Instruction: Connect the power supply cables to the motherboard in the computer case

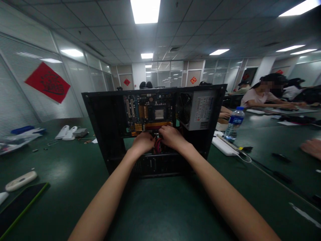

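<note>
A black computer case (pixel 100 130) stands on the green table with its side open toward me. Inside it a motherboard (pixel 158 114) fills the upper middle, and a grey power supply (pixel 202 108) with a fan sits at the upper right. Both my hands reach into the case below the board. My left hand (pixel 144 143) is closed, fingertips at a bundle of dark red cables (pixel 157 146). My right hand (pixel 172 135) has curled fingers just above that bundle, near the board's lower edge. What each hand's fingertips pinch is too small to tell.
A water bottle (pixel 234 123) and a white power strip (pixel 224 144) with cables stand right of the case. Left lie white objects (pixel 65 132), a plastic bag (pixel 17 140) and a dark green-edged mat (pixel 22 204). Other people (pixel 263 93) sit at the right; a hand (pixel 312 149) rests at the right edge.
</note>
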`<act>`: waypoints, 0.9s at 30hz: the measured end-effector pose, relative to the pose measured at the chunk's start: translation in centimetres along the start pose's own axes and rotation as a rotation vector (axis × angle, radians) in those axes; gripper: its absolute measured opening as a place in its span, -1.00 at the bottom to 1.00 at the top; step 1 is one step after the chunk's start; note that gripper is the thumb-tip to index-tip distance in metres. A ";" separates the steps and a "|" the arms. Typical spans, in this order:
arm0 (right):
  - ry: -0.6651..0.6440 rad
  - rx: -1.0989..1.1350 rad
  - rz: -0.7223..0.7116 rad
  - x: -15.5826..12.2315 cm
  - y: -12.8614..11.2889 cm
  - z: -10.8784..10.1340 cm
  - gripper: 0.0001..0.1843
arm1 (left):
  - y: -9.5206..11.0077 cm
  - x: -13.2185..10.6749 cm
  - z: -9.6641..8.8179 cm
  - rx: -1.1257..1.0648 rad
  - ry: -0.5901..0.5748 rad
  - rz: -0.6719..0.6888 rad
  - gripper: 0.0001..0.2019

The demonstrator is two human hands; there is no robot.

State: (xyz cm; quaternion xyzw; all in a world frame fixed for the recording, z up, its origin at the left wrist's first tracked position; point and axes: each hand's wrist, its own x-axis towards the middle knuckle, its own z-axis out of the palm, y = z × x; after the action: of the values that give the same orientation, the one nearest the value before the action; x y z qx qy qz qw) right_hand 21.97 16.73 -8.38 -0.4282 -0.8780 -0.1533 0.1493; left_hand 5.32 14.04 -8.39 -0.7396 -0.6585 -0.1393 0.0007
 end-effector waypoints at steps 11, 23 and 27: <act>0.010 -0.022 -0.044 0.2 -0.2 0.6 -0.77 | -0.6 1.4 0.8 -0.080 -0.036 0.062 -0.58; -0.014 -0.010 -0.049 0.2 0.0 1.0 -0.75 | 1.4 1.6 0.6 0.075 0.020 -0.022 -0.65; -0.033 0.005 -0.051 0.2 0.0 1.0 -0.73 | 1.3 1.5 0.6 0.050 0.008 -0.028 -0.66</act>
State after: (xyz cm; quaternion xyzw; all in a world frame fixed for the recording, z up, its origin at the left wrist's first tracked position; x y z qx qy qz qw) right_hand 21.72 17.20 -9.19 -0.4078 -0.8914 -0.1479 0.1317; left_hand 6.86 15.45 -8.42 -0.7296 -0.6719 -0.1258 0.0197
